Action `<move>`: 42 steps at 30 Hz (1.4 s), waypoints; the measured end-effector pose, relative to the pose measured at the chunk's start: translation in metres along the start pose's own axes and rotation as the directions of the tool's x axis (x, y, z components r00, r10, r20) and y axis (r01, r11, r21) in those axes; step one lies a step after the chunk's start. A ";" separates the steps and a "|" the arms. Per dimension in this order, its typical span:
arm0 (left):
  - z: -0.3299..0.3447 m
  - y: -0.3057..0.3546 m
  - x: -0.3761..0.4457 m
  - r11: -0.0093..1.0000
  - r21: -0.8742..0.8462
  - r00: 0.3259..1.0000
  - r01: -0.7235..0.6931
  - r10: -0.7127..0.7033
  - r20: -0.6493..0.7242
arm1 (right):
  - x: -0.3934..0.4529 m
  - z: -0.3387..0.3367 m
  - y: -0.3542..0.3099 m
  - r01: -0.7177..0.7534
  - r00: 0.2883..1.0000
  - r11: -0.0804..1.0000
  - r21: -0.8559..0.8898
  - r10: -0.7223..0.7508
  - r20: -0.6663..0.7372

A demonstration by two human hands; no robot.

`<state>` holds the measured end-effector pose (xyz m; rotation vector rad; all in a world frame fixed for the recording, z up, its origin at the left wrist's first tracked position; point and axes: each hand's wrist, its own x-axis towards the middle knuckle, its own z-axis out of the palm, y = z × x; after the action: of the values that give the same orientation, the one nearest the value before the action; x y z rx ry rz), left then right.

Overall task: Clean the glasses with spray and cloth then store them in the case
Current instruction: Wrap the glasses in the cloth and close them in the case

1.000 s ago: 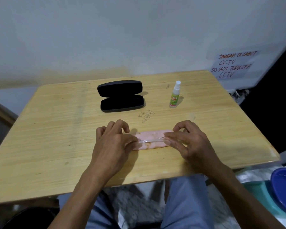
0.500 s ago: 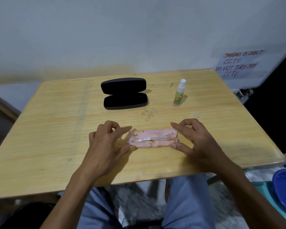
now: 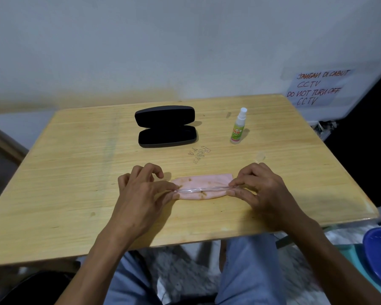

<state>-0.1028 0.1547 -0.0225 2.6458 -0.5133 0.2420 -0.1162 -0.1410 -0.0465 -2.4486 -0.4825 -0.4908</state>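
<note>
- Near the tabletop's (image 3: 75,172) front edge, clear glasses (image 3: 201,190) lie on a pink stained cloth (image 3: 204,183); both ends are hidden under hands.
- Left hand (image 3: 141,192) and right hand (image 3: 262,190) fingers pinch the frame's ends.
- Farther back, well apart: open black case (image 3: 166,126), upright spray bottle (image 3: 238,127).

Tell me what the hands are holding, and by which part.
Both hold the clear glasses lying on the pink cloth: the left hand pinches the left end, the right hand the right end.
</note>
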 end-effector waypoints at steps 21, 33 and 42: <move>-0.047 -0.068 0.075 0.993 0.113 0.974 0.017 0.009 -0.227 | 0.128 0.029 -0.020 0.046 0.998 0.995 0.090 -0.043 -0.035; -0.025 -0.104 0.117 0.997 0.069 0.985 0.024 -0.012 -0.175 | 0.163 0.062 -0.001 -0.045 0.998 0.995 0.087 0.040 0.057; -0.021 -0.107 0.117 0.998 0.056 0.989 -0.012 0.020 -0.148 | 0.162 0.061 0.002 -0.054 0.992 0.995 0.084 0.044 0.121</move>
<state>0.0446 0.2165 -0.0157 2.6511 -0.4857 0.4603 0.0397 -0.0691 -0.0214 -2.4088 -0.4807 -0.2979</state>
